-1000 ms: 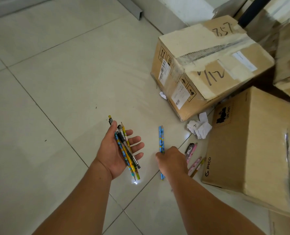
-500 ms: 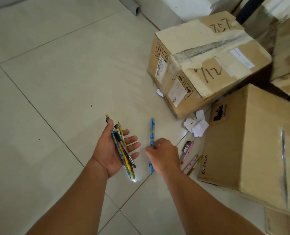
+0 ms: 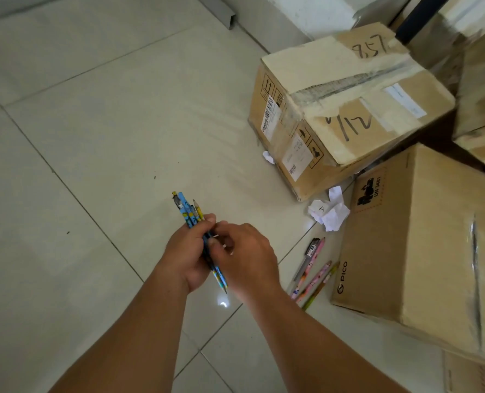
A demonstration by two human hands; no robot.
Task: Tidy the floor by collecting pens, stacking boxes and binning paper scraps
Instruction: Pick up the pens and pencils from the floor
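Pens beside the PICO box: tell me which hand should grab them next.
Right, probably. The left hand grips the pen bundle and is full; the right hand only pinches that bundle and sits nearer the loose pens on the floor by the PICO box.

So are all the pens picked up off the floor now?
No, several pens lie on the floor beside the PICO box.
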